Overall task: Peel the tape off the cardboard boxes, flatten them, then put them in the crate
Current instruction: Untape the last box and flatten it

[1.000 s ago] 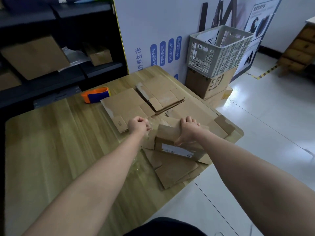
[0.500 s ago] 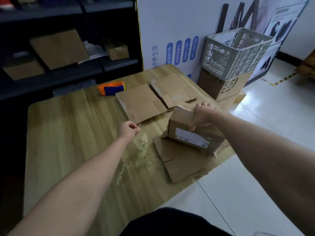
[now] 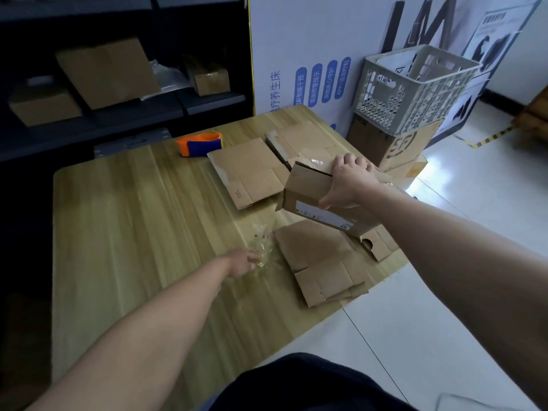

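Observation:
My right hand (image 3: 348, 183) grips the top edge of a cardboard box (image 3: 308, 192) with a white label, held tilted above the wooden table (image 3: 133, 232). A bit of clear tape clings to its top flap. My left hand (image 3: 243, 262) is low over the table, its fingers on a crumpled wad of clear tape (image 3: 262, 247). Flattened boxes lie around: one near the front edge (image 3: 320, 262), one in the middle (image 3: 249, 170) and one behind it (image 3: 302, 140). The grey plastic crate (image 3: 415, 87) stands on a brown carton beyond the table's right end.
An orange and blue tape dispenser (image 3: 200, 143) lies at the table's far edge. The brown carton (image 3: 394, 143) under the crate rests on the white floor. Dark shelves (image 3: 118, 84) with several boxes stand behind the table. A white printed board leans on the wall.
My left hand pulled clear tape off the box and carried it down and left to the table. My right hand lifted the box and tilted it. The view shifted.

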A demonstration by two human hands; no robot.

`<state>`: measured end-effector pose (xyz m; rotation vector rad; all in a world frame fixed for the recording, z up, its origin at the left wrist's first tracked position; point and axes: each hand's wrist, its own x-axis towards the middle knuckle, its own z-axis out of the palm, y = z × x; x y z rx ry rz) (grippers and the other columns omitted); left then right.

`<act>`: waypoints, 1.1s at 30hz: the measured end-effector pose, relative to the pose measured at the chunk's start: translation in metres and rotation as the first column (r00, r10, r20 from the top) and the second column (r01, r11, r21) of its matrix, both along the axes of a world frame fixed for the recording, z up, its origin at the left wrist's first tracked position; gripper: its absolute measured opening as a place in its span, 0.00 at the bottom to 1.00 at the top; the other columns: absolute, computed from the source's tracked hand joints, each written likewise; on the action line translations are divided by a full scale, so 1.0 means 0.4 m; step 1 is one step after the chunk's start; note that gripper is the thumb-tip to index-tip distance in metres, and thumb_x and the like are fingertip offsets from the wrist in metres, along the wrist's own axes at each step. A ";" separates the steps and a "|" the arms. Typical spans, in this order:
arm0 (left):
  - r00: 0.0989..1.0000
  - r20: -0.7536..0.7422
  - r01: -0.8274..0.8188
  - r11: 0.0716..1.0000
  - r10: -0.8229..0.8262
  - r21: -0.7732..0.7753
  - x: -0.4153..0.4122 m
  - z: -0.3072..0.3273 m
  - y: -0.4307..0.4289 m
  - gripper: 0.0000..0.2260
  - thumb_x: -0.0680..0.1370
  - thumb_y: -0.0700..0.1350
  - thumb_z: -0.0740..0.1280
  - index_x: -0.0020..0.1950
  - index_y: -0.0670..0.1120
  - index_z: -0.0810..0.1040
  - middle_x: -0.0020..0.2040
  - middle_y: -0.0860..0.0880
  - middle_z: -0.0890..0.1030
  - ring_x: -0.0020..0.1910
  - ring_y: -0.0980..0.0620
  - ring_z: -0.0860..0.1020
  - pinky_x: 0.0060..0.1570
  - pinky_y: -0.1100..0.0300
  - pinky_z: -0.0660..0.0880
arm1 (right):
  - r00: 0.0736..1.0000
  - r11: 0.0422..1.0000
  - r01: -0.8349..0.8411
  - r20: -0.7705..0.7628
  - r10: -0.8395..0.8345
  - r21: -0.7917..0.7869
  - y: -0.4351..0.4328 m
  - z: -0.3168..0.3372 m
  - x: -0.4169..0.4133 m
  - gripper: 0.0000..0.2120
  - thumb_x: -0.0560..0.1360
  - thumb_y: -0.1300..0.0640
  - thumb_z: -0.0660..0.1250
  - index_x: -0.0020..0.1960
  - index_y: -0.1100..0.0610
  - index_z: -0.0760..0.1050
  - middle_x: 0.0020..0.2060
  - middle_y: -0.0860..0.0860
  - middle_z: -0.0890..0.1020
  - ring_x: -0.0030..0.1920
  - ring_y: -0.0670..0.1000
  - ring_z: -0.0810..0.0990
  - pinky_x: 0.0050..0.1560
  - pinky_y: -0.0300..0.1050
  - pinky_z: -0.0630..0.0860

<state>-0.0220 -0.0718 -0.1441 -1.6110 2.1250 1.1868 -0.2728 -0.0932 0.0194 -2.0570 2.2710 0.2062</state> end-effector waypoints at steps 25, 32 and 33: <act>0.293 -0.702 -0.659 0.669 0.649 0.344 0.024 0.320 -0.088 0.30 0.71 0.67 0.63 0.63 0.46 0.71 0.56 0.45 0.77 0.55 0.42 0.76 0.56 0.43 0.75 | 0.977 0.966 -0.197 0.055 0.208 -0.166 0.021 0.006 0.175 0.53 0.57 0.41 0.76 0.72 0.58 0.54 0.67 0.55 0.63 0.69 0.59 0.60 0.72 0.64 0.49; 0.481 -0.671 -0.491 0.808 0.564 0.327 -0.077 0.303 -0.069 0.23 0.70 0.53 0.74 0.62 0.51 0.71 0.55 0.49 0.78 0.51 0.48 0.77 0.50 0.45 0.78 | 0.983 0.989 -0.131 0.119 0.139 -0.068 0.047 -0.041 0.100 0.53 0.55 0.35 0.73 0.72 0.56 0.56 0.67 0.54 0.64 0.68 0.58 0.61 0.71 0.62 0.53; 0.490 -0.666 -0.490 0.810 0.562 0.322 -0.093 0.295 -0.067 0.22 0.72 0.51 0.73 0.63 0.51 0.71 0.56 0.49 0.78 0.50 0.49 0.77 0.47 0.49 0.79 | 0.984 0.993 -0.110 0.133 0.116 -0.054 0.051 -0.052 0.085 0.53 0.56 0.34 0.73 0.72 0.55 0.55 0.68 0.54 0.64 0.69 0.58 0.61 0.71 0.61 0.53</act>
